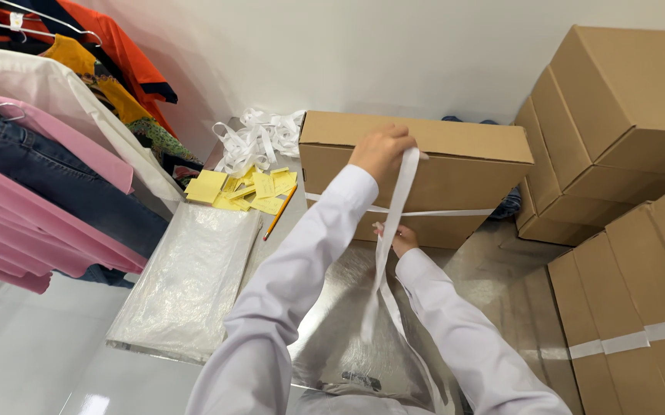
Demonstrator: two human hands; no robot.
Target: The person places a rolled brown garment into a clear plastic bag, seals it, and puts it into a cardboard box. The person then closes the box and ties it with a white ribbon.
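Strapping a flat brown carton [440, 165]
We note the left hand [379, 150] clamped on white strap [395, 207] atop it; right hand [402, 238] pinches the strap lower down.

A shiny metal counter [332, 338] carries everything here. A flat brown cardboard box [455, 165] sits at its far end, near the wall. To the left lies a stack of clear plastic bags [190, 280], with yellow paper slips [244, 190] scattered beyond it and an orange pencil [279, 212] beside them. A heap of white strapping [259, 138] rests in the far corner.
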